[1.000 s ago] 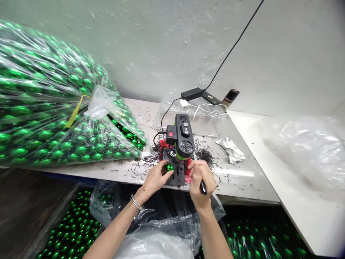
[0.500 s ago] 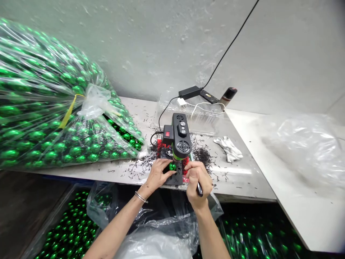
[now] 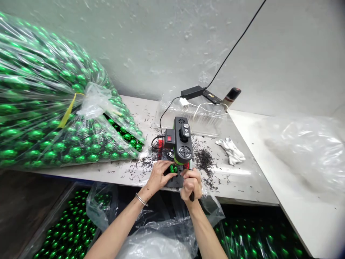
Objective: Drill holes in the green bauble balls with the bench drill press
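Observation:
My left hand [image 3: 158, 175] reaches in from the left, with thumb and fingers closed around a shiny green ball [image 3: 173, 168]. The ball sits on the black base [image 3: 175, 182], under the front end of a black device [image 3: 183, 140] with round vents, silver buttons and a red switch. On the right of the base, my right hand [image 3: 192, 185] is wrapped round a black handle [image 3: 192, 196]. A metal shaft [image 3: 191, 164] rises from that fist beside the device; whether it joins the device is hidden.
A big clear bag [image 3: 54, 108] of green balls fills the left of the table. Black bits [image 3: 203, 158] lie scattered around the device. White gloves [image 3: 231, 151], a clear plastic tray [image 3: 207, 124] and a power adapter [image 3: 192, 92] lie farther back. More green balls [image 3: 67, 226] sit below.
My right hand has moved left and slightly down with the black handle, which now stands more upright in view. My left hand stays at the ball. The whole view has shifted slightly.

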`<state>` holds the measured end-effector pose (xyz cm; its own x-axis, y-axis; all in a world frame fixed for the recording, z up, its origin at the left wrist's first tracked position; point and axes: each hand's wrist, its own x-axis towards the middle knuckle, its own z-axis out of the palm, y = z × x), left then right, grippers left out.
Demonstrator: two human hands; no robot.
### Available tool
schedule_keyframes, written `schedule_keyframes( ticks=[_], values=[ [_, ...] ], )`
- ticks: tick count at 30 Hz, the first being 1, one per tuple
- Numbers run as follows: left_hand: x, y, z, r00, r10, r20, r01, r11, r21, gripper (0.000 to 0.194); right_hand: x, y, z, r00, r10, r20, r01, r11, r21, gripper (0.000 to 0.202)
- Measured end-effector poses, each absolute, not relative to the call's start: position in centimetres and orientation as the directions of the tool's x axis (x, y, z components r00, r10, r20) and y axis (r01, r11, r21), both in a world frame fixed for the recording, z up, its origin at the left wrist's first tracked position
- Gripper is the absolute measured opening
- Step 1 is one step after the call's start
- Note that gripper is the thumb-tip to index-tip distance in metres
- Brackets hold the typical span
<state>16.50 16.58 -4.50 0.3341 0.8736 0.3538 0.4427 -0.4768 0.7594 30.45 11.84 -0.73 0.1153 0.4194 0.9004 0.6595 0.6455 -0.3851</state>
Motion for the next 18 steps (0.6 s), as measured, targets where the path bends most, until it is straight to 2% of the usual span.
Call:
schedule_keyframes(
  ticks=[5, 8, 13, 17, 18],
  values=[
    [16.7, 16.8, -4.4, 0.335, 0.865, 0.373, 0.421, -0.492, 0.762, 0.035, 30.7, 11.7, -0.1, 0.03, 0.426, 0.904, 0.669, 0.663, -0.335, 0.027],
    [16.9, 16.8, -4.1, 0.323, 0.861, 0.394, 0.417, -0.503, 0.757, 0.036, 30.7, 11.2, 2.3, 0.109, 0.465, 0.878, 0.63, 0.651, -0.423, 0.028],
    [15.8, 14.0, -4.0, 0.309, 0.845, 0.437, 0.431, -0.534, 0.728, 0.037, 30.7, 10.9, 7.4, 0.202, 0.613, 0.764, 0.537, 0.582, -0.61, 0.028],
    [13.8, 11.6, -3.8, 0.413, 0.752, 0.514, 0.454, -0.659, 0.6, 0.069, 30.4, 11.1, 8.1, 0.207, 0.584, 0.785, 0.541, 0.6, -0.589, 0.031],
    [13.2, 11.7, -3.5, 0.41, 0.744, 0.527, 0.479, -0.667, 0.57, 0.071, 30.3, 11.1, 7.8, 0.208, 0.568, 0.796, 0.546, 0.609, -0.576, 0.031]
  ],
)
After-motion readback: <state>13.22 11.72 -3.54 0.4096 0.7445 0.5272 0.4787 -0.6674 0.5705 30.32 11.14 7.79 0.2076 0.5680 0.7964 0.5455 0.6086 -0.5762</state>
